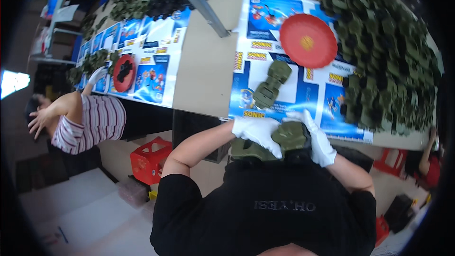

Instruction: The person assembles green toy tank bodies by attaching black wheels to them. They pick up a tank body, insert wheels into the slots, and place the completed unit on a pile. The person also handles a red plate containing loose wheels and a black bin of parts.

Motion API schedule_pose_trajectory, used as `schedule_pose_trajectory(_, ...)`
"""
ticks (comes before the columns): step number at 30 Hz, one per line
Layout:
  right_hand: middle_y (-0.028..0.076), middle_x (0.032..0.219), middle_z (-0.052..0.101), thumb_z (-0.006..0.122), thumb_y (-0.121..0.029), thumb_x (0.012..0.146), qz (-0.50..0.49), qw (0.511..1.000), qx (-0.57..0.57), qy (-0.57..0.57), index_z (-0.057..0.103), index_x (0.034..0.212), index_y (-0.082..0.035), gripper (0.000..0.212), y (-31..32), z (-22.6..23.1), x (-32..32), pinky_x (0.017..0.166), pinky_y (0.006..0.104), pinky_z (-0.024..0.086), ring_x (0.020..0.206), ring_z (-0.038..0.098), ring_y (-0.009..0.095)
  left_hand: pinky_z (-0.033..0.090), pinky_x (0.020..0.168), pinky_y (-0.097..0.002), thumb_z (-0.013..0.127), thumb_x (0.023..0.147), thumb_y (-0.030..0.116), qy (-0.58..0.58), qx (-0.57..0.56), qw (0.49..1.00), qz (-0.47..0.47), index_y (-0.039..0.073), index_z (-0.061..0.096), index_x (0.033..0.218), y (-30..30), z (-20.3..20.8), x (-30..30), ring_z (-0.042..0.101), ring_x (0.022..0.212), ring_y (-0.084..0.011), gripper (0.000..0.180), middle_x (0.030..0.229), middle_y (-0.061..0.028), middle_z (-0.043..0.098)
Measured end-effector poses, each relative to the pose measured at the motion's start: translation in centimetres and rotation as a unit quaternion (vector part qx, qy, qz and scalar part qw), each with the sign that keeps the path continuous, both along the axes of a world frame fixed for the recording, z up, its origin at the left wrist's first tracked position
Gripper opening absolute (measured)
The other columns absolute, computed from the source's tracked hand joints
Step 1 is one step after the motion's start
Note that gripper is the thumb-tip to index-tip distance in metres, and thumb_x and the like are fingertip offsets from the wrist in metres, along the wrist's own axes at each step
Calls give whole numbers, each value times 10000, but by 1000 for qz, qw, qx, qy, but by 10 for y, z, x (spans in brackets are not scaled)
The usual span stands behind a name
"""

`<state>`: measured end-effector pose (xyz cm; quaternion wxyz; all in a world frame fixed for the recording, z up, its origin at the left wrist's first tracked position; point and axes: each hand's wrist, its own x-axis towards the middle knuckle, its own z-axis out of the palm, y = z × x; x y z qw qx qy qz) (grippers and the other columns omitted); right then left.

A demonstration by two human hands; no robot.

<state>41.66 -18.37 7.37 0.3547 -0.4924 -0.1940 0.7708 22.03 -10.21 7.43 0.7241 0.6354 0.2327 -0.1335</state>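
Note:
Close against my black shirt, my two white-gloved hands hold an olive-green moulded plastic piece (289, 135) with dark parts along its lower edge. My left hand (259, 132) lies over its left and middle part, fingers bent round it. My right hand (318, 138) grips the right end from the side, fingertips at its top. The gloves hide part of the piece. On the table just beyond lies a similar two-lobed olive-green plastic piece (272, 84), slanted and untouched. Farther off, a round red plastic dish (308, 40) with a yellowish centre rests on the printed blue sheets.
Stacked olive-green pieces (386, 61) cover the table's right side. A grey metal post (196, 2) rises at the back. At left, a co-worker in a striped shirt (102, 118) reaches over another red dish (124, 73) holding black parts. A red stool (150, 160) stands below.

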Motion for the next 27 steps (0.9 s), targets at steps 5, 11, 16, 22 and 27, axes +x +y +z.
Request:
schedule_pose_trajectory(5,93,1123,632,339,-560,983,15,989,-137,45,593,1170,-69,584,3,-3,-6,876,379,517,1010,622,212,507,673,-348,806,640,497,25,150,985,-77,5,596,1148,-2,28,-2,645,736,-269,738,804,-146,667)
schedule_pose_trajectory(11,107,945,664,378,-479,1001,-15,999,-14,24,631,973,-15,529,2,-15,-7,824,344,515,865,637,185,533,660,-394,808,667,450,86,366,919,-117,-39,499,1165,-2,80,-1,668,687,-318,763,699,-133,660)
schedule_pose_trajectory(16,86,816,664,395,-419,1011,-18,992,101,-72,638,883,-17,487,-12,-18,-20,766,294,505,761,623,145,494,757,-409,812,671,396,65,458,883,-82,-58,481,1130,-33,68,-18,642,798,-368,726,840,-186,653)
schedule_pose_trajectory(22,57,782,658,441,-395,1007,20,988,117,-96,646,876,-28,440,19,-16,-24,738,278,492,733,612,122,482,762,-422,798,654,305,47,467,882,37,-2,380,1369,-35,41,-29,633,831,-367,884,898,-168,645)
schedule_pose_trajectory(27,67,860,690,456,-392,1002,56,971,151,-176,662,962,-10,436,75,-8,-18,747,275,505,759,645,134,507,755,-436,779,640,259,32,515,849,113,19,459,1250,1,11,-23,646,846,-356,730,921,-176,647)
